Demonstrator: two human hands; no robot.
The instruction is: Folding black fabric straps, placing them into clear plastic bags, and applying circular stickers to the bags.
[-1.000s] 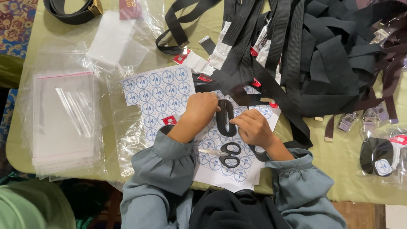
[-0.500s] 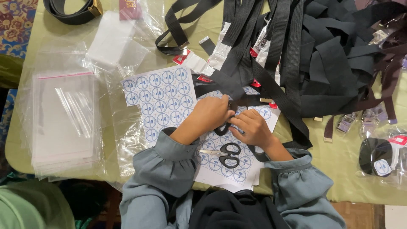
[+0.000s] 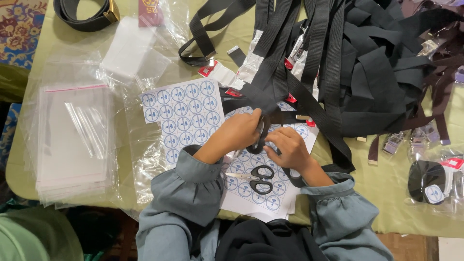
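Green table: both hands (fingers curled) on black strap.

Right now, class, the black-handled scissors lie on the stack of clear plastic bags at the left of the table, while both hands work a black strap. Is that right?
Not quite. The head view shows the scissors lying on the sheet of round blue stickers, between the person's forearms, not on the stack of clear plastic bags. The left hand and right hand do work a black strap.
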